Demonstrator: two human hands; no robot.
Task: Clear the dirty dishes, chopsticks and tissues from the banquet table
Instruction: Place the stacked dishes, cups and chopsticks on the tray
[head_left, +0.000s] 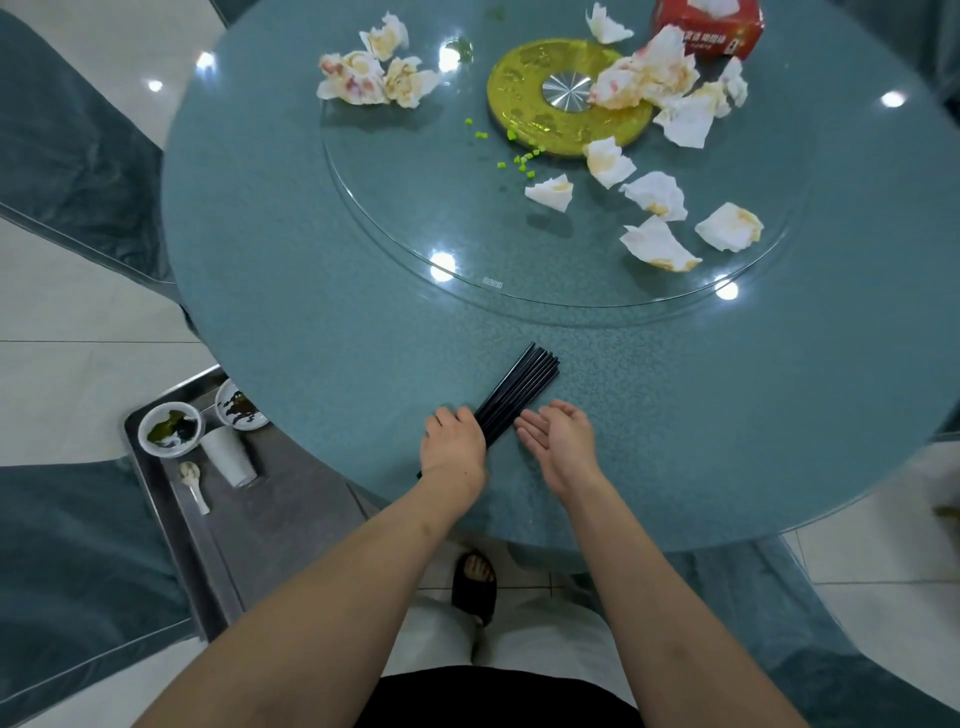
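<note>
Here, black chopsticks (519, 395) fanned in left hand (453, 448) grip

Red tissue box (709, 26) carrying white print we cannot read, small white label (492, 283) on glass turntable (395, 228) rim, characters too small for us to resolve

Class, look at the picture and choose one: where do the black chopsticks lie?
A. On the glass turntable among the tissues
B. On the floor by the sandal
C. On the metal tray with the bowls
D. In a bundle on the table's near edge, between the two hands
D: the chopsticks lie bundled on the table, the left hand holding them, the right hand open beside them.
</note>
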